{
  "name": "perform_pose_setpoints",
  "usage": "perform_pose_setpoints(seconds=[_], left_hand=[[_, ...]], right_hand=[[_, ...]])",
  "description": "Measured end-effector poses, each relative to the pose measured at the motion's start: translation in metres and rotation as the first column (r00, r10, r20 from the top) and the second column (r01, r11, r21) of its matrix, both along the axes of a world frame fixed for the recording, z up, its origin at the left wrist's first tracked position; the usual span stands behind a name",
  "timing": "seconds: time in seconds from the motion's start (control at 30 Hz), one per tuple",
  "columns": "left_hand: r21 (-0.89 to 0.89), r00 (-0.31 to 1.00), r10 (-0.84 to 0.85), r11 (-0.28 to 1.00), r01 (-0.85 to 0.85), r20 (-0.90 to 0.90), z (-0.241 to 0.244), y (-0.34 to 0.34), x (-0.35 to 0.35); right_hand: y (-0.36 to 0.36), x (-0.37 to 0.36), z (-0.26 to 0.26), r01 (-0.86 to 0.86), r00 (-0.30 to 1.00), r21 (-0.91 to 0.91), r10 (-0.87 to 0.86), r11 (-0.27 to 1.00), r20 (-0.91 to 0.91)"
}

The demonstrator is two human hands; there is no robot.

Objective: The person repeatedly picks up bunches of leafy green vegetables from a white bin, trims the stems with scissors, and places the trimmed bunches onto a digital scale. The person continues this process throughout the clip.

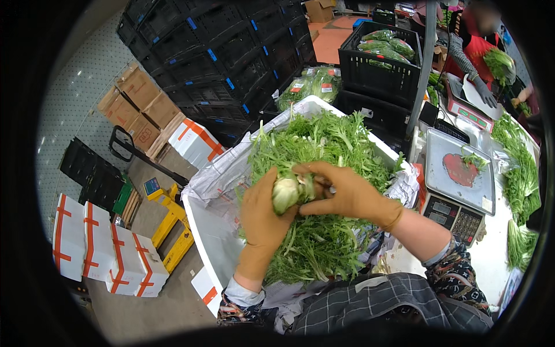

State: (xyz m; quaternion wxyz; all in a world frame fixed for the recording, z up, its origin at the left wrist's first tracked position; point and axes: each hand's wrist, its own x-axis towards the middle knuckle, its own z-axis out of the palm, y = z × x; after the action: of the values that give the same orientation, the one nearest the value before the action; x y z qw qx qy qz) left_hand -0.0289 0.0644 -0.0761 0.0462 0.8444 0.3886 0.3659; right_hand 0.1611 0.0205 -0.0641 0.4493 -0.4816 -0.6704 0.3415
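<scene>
My left hand (264,221), in a tan rubber glove, is wrapped around a bunch of feathery leafy greens by its pale, thick stem base (284,195). The base faces up towards me. My right hand (353,195), gloved alike, curls its fingers at the other side of the base, where small brownish leaf bits show; its fingertips are blurred and partly hidden. Both hands are over a white foam box (219,234) lined with newspaper (212,184). Loose frilly greens (321,139) heap inside it, beneath and beyond my hands.
A digital scale (459,173) with scraps on its pan stands right of the box on a white table (490,269). Stacked black crates (217,65) rise behind. Bagged greens (325,84) lie beyond the box. A yellow pallet jack (173,221) is at left. A person (472,47) works at upper right.
</scene>
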Motion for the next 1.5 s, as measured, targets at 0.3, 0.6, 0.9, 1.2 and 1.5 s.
perform_pose_setpoints(seconds=[0.3,0.6,0.9,1.2,1.5], left_hand=[[-0.458,0.906,-0.255,0.796,0.395,0.337,0.01,0.021,-0.037],[-0.312,0.619,-0.124,0.778,0.546,0.775,0.05,0.025,-0.129],[-0.323,0.702,-0.08,0.847,0.423,0.707,0.067,0.015,-0.093],[-0.444,0.914,-0.205,0.824,0.354,0.349,0.074,-0.006,-0.068],[0.323,0.944,0.319,0.887,-0.329,0.085,0.067,0.012,-0.071]], right_hand=[[0.01,-0.007,-0.019,0.13,0.988,0.05,-0.126,0.99,-0.091],[0.043,0.033,-0.045,0.213,0.952,0.056,-0.22,0.975,0.211],[0.018,-0.03,0.062,0.025,0.993,0.426,-0.073,0.904,0.096],[0.028,-0.044,0.05,-0.196,0.915,0.345,0.045,0.918,0.4],[0.015,-0.041,0.047,-0.119,0.928,0.37,-0.03,0.921,0.372]])
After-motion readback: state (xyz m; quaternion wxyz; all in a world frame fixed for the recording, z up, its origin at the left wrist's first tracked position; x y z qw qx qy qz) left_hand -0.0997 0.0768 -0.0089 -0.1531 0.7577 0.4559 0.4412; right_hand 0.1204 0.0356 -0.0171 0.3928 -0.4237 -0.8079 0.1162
